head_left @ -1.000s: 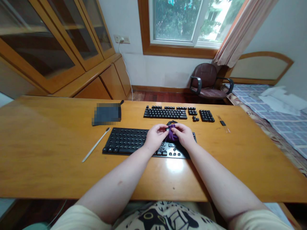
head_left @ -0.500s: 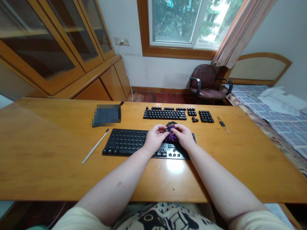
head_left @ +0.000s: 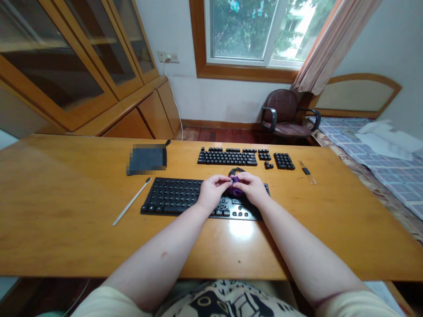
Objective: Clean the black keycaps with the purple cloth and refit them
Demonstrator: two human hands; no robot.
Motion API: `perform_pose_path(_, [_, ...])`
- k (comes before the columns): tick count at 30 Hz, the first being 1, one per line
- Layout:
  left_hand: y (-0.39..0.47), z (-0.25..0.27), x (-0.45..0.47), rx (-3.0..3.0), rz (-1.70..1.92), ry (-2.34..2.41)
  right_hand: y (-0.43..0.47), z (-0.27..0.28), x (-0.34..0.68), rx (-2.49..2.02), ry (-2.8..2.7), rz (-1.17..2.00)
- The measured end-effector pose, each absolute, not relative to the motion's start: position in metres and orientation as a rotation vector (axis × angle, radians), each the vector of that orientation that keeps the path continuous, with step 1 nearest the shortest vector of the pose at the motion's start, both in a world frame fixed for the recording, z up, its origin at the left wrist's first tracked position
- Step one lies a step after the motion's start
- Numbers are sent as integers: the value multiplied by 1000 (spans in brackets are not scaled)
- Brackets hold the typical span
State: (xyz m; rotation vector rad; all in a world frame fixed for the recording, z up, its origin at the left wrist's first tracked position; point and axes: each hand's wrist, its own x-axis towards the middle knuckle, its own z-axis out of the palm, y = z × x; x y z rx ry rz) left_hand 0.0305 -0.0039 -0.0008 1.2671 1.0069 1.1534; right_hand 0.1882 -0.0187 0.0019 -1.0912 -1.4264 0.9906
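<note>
Head view: brush (head_left: 132,202) is lying left on the surface (head_left: 66,211), dark pouch (head_left: 148,158) beyond. Part-stripped keyboard (head_left: 175,196) is sitting centre; above its right half, left hand (head_left: 211,193) is pinching a small item (head_left: 232,180) (unclear) at purple cloth (head_left: 235,192), right hand (head_left: 253,188) is gripping the cloth. Keycaps (head_left: 228,157) are lying far, wire tool (head_left: 306,171) right.

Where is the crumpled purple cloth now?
In the head view, the purple cloth is just right of centre, between left grip and right grip, over the right half of the black rectangular keyboard.
</note>
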Motion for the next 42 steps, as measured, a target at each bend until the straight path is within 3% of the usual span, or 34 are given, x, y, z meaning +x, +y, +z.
perform_pose_path(28, [-4,0,32,1243,1091,961,-18,-1,187,-1201,-1337,990])
perform_pose_path(42, [-4,0,33,1261,1122,913,-20,-1,188,-1183,-1523,796])
